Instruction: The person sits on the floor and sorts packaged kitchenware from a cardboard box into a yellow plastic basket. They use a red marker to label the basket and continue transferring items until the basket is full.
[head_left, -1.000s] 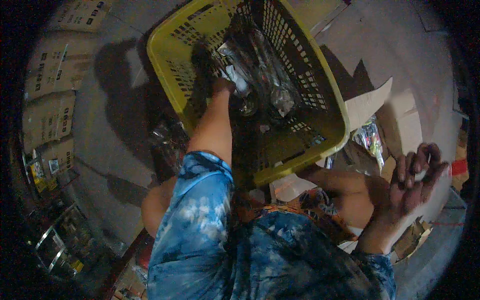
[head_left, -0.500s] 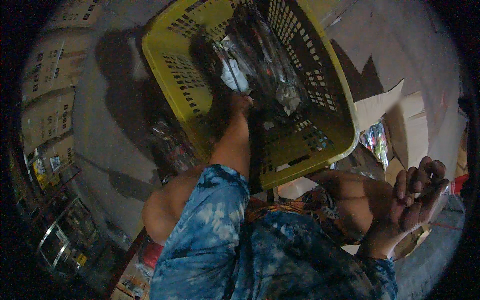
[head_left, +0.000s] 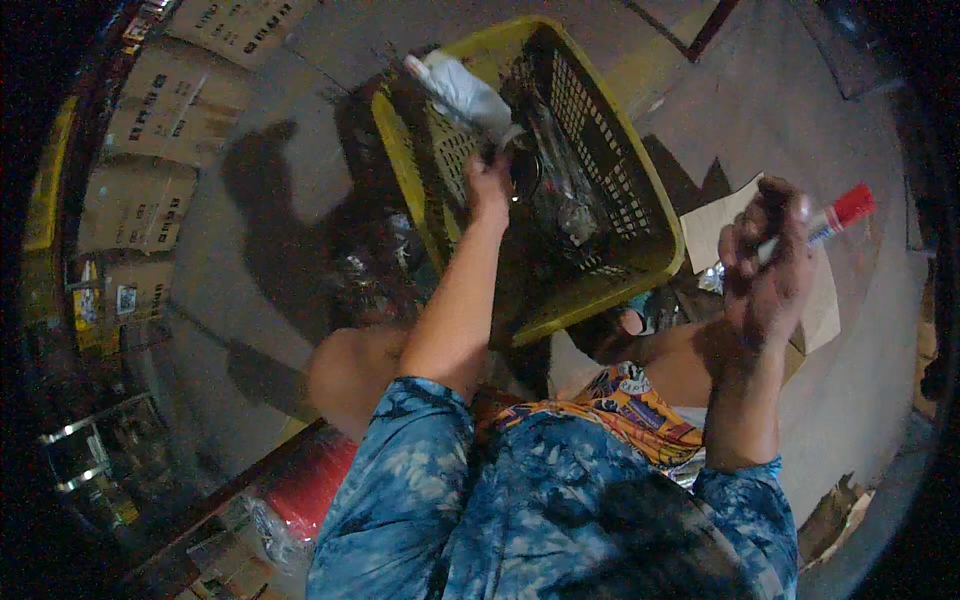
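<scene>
Because the left hand (head_left: 488, 185) appears to grip the pale, wrapped package (head_left: 462, 92) only by its lower end, the far end could swing and knock the rim, or the whole piece could slip. The package slants above the far left corner of the yellow basket (head_left: 606, 308), its tip reaching out past the rim, so a loose grasp might drop it outside onto the floor. Its wrapping looks slick, which would make a slip likelier, and it could also snag on the dark, clear-wrapped items (head_left: 575, 205) heaped inside toward the right edge.

The right hand (head_left: 770, 260) is raised beyond the basket's right edge, fingers curled around a red-capped marker (head_left: 850, 205); holding it probably leaves that hand little freedom to help.

Just outside the left edge, glossy wrapped things (head_left: 362, 275) lie in shadow and crowd that side. Past the near right corner, a cardboard box (head_left: 820, 310) with a raised flap sits under the right hand and could catch the wrist. The person's left knee (head_left: 350, 375) hems in the near left corner, and cartons (head_left: 150, 205) are stacked well apart at far left.
</scene>
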